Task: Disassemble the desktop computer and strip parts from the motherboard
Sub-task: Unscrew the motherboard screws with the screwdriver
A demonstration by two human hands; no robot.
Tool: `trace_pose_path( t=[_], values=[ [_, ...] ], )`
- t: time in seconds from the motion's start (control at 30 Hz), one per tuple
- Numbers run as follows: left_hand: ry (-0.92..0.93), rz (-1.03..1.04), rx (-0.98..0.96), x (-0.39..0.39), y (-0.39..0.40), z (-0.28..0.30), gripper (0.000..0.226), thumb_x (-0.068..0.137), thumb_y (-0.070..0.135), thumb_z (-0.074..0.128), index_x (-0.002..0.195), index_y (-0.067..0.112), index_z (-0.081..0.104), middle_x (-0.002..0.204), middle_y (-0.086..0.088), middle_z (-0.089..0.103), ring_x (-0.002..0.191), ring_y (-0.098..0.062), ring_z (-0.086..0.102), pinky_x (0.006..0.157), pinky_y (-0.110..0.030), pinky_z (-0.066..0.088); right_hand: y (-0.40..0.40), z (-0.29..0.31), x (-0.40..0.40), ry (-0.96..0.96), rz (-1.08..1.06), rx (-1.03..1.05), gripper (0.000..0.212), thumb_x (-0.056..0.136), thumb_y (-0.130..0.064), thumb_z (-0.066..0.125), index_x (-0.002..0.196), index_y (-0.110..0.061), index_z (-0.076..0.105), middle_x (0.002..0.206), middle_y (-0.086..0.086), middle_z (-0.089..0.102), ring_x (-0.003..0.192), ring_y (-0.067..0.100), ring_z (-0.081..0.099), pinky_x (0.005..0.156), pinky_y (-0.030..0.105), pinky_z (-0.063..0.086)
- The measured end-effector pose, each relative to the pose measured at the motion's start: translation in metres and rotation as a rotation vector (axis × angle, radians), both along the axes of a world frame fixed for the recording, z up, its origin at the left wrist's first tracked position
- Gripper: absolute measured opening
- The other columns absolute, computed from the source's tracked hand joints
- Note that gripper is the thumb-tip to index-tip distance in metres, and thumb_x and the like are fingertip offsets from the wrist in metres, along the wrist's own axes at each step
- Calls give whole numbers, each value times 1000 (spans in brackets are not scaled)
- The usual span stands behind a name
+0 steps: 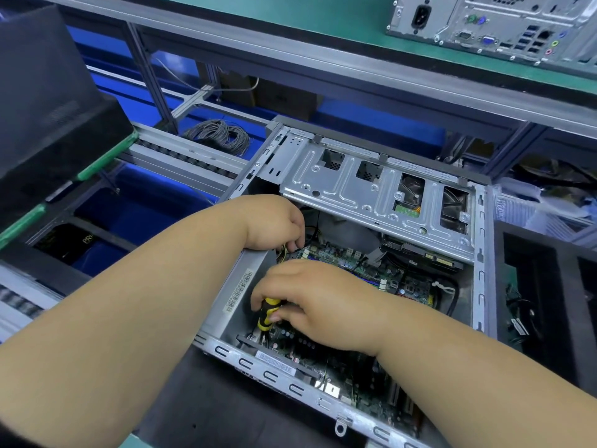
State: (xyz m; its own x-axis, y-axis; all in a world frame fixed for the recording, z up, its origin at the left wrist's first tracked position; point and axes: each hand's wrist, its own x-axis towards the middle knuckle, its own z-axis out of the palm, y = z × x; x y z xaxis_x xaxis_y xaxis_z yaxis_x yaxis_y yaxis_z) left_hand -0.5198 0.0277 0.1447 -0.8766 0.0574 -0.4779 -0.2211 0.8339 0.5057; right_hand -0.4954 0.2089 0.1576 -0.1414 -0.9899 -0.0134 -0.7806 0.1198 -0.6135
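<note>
An opened desktop computer case lies on its side on the worktop, its green motherboard exposed on the floor of the shell. A silver drive cage spans the far half of the case, with a drive visible through its cutouts. Both hands reach inside: the right hand grips a yellow-and-black screwdriver pointed down at the board's near corner, while the left hand curls its fingers around yellow and black wires at the case's left wall. The forearms cover much of the board's near side. To the left, blue bins sit below a roller track; a coil of grey cable lies behind. A second computer case stands on the green upper shelf.
</note>
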Motion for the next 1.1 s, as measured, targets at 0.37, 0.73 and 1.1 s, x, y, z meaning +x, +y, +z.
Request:
trace_pose_path(
  t=[0.37, 0.73, 1.1],
  values=[
    [-1, 7, 11, 0, 1, 1, 30, 84, 17, 45, 83, 30, 72, 77, 18, 72, 75, -3, 65, 79, -29, 53, 1, -4, 2, -60, -69, 88, 27, 97, -31, 60, 118, -16, 66, 107, -3, 52, 98, 13, 51, 91, 32, 43],
    [1, -10, -2, 0, 0, 2, 30, 85, 16, 45, 83, 31, 71, 77, 17, 72, 74, -2, 66, 81, -32, 55, -2, -7, 3, -488, -315, 46, 24, 79, -14, 81, 97, -29, 73, 87, -2, 70, 75, 15, 62, 77, 38, 55],
    [8, -9, -36, 0, 1, 3, 28, 84, 19, 47, 82, 33, 71, 79, 19, 71, 77, 0, 64, 80, -29, 53, -3, -7, 3, -610, -348, 63, 24, 79, -21, 82, 95, -25, 64, 95, -3, 71, 66, 6, 57, 63, 25, 50]
  ],
)
